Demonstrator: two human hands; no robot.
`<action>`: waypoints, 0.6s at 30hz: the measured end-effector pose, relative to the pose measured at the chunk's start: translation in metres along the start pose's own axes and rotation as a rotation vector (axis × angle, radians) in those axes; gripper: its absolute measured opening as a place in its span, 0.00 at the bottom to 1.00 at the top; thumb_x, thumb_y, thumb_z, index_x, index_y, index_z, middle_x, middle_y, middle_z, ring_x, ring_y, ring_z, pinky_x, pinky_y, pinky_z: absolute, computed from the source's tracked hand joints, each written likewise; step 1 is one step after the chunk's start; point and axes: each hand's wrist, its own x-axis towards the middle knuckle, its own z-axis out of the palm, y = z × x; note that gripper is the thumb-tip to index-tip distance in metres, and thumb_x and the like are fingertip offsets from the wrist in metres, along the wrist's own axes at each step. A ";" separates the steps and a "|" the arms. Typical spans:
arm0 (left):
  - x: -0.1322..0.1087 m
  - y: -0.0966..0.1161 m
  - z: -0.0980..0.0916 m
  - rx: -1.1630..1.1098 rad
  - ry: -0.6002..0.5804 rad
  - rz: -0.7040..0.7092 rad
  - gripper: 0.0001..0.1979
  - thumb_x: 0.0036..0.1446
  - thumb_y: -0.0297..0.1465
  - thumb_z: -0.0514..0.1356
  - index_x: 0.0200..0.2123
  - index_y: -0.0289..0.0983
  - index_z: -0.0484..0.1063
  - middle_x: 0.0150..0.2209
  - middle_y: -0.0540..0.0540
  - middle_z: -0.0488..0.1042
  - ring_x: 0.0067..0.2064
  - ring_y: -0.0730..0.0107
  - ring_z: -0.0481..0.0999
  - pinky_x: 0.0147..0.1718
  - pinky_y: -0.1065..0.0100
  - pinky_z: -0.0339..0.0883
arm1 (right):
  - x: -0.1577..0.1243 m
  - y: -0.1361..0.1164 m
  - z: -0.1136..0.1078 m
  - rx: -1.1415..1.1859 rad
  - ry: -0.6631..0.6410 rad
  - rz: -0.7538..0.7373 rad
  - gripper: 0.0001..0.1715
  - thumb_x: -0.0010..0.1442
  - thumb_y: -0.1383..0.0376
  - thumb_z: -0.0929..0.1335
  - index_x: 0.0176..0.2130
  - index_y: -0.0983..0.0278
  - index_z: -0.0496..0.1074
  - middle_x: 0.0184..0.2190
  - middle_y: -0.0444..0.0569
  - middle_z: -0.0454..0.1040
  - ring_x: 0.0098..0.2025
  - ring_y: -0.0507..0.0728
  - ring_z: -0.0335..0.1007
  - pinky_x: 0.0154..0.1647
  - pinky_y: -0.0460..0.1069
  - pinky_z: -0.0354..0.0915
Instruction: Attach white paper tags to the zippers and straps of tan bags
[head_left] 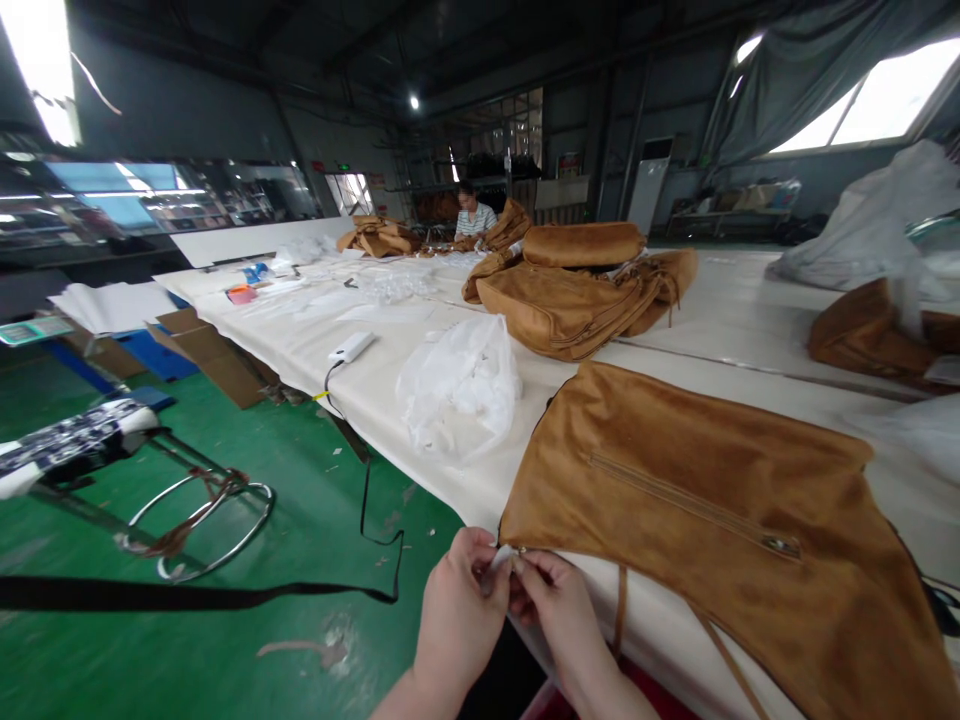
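Observation:
A flat brown suede bag lies on the long white table in front of me, a zipper running across its face. At the bag's near left corner my left hand and my right hand meet, both pinched together. Between the fingertips sits a small white piece beside the metal zipper pull at that corner. A thin brown strap hangs from the bag's lower edge over the table's front.
A crumpled clear plastic bag lies left of the bag. Piled brown bags sit farther back, more at the right. A stool stands on the green floor. A person sits at the table's far end.

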 end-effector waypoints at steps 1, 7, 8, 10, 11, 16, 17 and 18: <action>0.000 -0.001 0.000 -0.003 0.006 0.003 0.08 0.56 0.31 0.58 0.39 0.41 0.63 0.28 0.53 0.78 0.30 0.68 0.80 0.30 0.70 0.71 | 0.000 0.001 0.001 0.007 0.013 -0.008 0.26 0.46 0.45 0.73 0.27 0.66 0.75 0.18 0.45 0.72 0.18 0.50 0.63 0.16 0.43 0.55; -0.005 -0.009 0.007 0.274 0.213 0.242 0.05 0.58 0.27 0.56 0.39 0.40 0.64 0.31 0.50 0.78 0.33 0.65 0.80 0.33 0.67 0.73 | 0.001 0.002 0.009 0.106 0.063 -0.010 0.25 0.44 0.46 0.74 0.22 0.66 0.71 0.14 0.39 0.63 0.15 0.46 0.53 0.15 0.43 0.48; -0.008 -0.010 0.009 0.352 0.269 0.335 0.05 0.59 0.27 0.56 0.39 0.40 0.65 0.32 0.49 0.79 0.34 0.65 0.80 0.34 0.66 0.73 | 0.000 0.001 0.010 0.129 0.058 -0.010 0.25 0.44 0.47 0.74 0.22 0.66 0.70 0.13 0.39 0.63 0.14 0.46 0.52 0.16 0.43 0.47; -0.016 -0.014 0.011 0.487 0.331 0.512 0.06 0.61 0.26 0.54 0.41 0.39 0.66 0.35 0.46 0.79 0.35 0.64 0.80 0.36 0.65 0.74 | 0.000 -0.001 0.011 0.167 0.051 -0.011 0.25 0.44 0.48 0.75 0.20 0.65 0.69 0.13 0.39 0.62 0.14 0.45 0.50 0.16 0.43 0.46; -0.019 -0.016 0.011 0.541 0.329 0.585 0.07 0.61 0.26 0.53 0.42 0.39 0.67 0.36 0.46 0.79 0.37 0.64 0.80 0.37 0.65 0.73 | -0.001 -0.002 0.012 0.177 0.050 -0.010 0.25 0.44 0.48 0.75 0.20 0.65 0.68 0.13 0.39 0.61 0.14 0.45 0.50 0.16 0.43 0.45; -0.027 -0.028 -0.001 0.761 0.254 0.784 0.16 0.65 0.23 0.46 0.51 0.36 0.67 0.41 0.43 0.80 0.41 0.63 0.80 0.39 0.67 0.73 | -0.007 -0.005 0.014 0.151 0.051 0.003 0.25 0.45 0.48 0.75 0.21 0.66 0.70 0.13 0.39 0.61 0.14 0.45 0.50 0.15 0.43 0.42; -0.028 -0.029 -0.004 0.785 0.243 0.810 0.17 0.65 0.23 0.45 0.53 0.35 0.67 0.42 0.43 0.80 0.41 0.63 0.79 0.39 0.67 0.73 | -0.009 -0.005 0.015 0.166 0.053 0.009 0.26 0.45 0.47 0.74 0.20 0.66 0.69 0.13 0.40 0.62 0.14 0.46 0.51 0.15 0.43 0.43; -0.028 -0.030 -0.006 0.798 0.231 0.839 0.18 0.66 0.23 0.45 0.54 0.34 0.66 0.43 0.42 0.80 0.42 0.63 0.79 0.39 0.67 0.72 | -0.011 -0.006 0.015 0.181 0.053 0.010 0.27 0.46 0.45 0.73 0.20 0.66 0.69 0.14 0.40 0.63 0.15 0.46 0.52 0.16 0.43 0.43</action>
